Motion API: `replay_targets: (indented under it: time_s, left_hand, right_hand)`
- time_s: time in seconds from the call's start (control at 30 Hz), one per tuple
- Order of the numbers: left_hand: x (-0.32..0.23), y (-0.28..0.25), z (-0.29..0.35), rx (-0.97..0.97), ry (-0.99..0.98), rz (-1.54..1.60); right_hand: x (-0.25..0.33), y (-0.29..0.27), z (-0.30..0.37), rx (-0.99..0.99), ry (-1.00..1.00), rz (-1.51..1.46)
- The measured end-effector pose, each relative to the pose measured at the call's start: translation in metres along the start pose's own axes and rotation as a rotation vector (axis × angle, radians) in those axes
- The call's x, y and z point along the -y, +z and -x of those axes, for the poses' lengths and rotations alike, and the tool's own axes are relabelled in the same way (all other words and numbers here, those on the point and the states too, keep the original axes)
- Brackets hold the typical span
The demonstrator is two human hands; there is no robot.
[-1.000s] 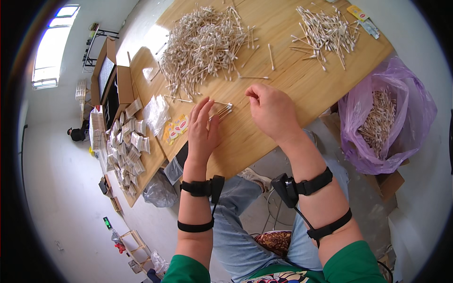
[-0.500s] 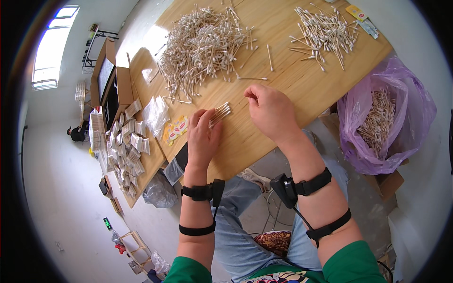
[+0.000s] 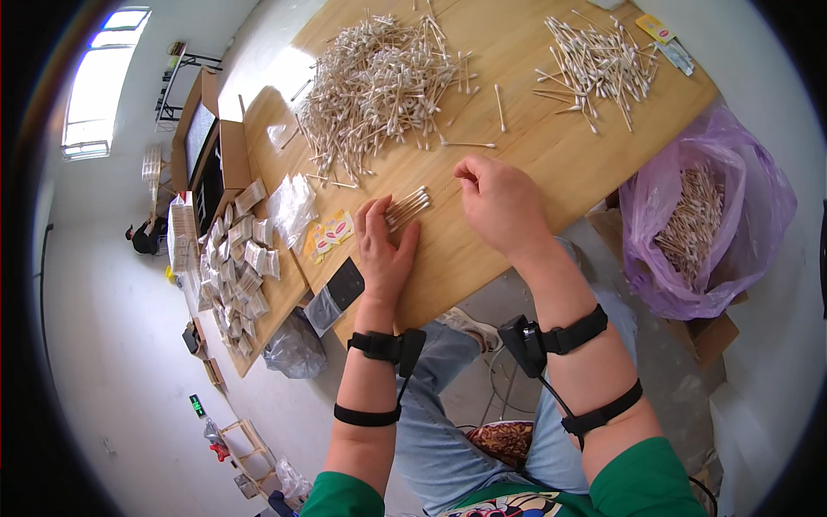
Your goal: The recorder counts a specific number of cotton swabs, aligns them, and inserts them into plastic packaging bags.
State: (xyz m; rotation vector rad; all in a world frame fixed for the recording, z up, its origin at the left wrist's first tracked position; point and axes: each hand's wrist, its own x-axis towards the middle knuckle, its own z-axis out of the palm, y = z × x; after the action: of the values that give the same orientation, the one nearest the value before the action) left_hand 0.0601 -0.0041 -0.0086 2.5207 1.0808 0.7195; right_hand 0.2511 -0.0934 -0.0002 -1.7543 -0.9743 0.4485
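A small row of cotton swabs (image 3: 412, 207) lies on the wooden table between the fingers and thumb of my left hand (image 3: 386, 254). That hand rests palm down, thumb spread away from the fingers, and its index finger touches the swabs' near ends. To its right, my right hand (image 3: 504, 205) hovers over the table with thumb and fingers curled into a pinch. Whatever the pinch may hold is hidden. Beyond both hands sits a large heap of cotton swabs (image 3: 379, 86), and a smaller pile of cotton swabs (image 3: 599, 69) is at the far right.
Clear plastic bags (image 3: 291, 207) and yellow printed cards (image 3: 332, 234) lie left of my left hand. Farther left are several packed swab bundles (image 3: 237, 276) and an open cardboard box (image 3: 211, 146). A purple bag (image 3: 642, 233) of swabs stands right of the table (image 3: 508, 95).
My left thumb has spread away from the fingers, showing more of the hand and a dark flat pouch beside its wrist. The right hand keeps its pinch. The whole view has shifted slightly.
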Motion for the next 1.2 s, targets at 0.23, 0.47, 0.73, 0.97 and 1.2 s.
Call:
replay_targets:
  time_s: [0.23, 0.47, 0.73, 0.97, 1.2]
  left_hand:
    - [0.0019, 0.0008, -0.0003, -0.021, 0.03, -0.031]
    - [0.0037, 0.003, 0.0, -0.038, 0.045, -0.048]
    - [0.003, 0.0036, -0.0011, -0.04, 0.04, -0.046]
    - [0.0021, 0.0023, -0.0003, -0.035, 0.027, -0.035]
    - [0.0015, -0.0008, 0.0022, -0.079, -0.05, 0.079]
  right_hand:
    - [0.0017, 0.0014, 0.0016, -0.001, 0.009, 0.013]
    - [0.0008, 0.001, 0.0026, 0.01, 0.008, 0.044]
    - [0.001, 0.0004, 0.0018, 0.006, 0.004, 0.044]
    - [0.0008, 0.0005, 0.003, 0.003, 0.003, 0.029]
    - [0.0001, 0.0016, 0.0027, 0.024, 0.025, 0.026]
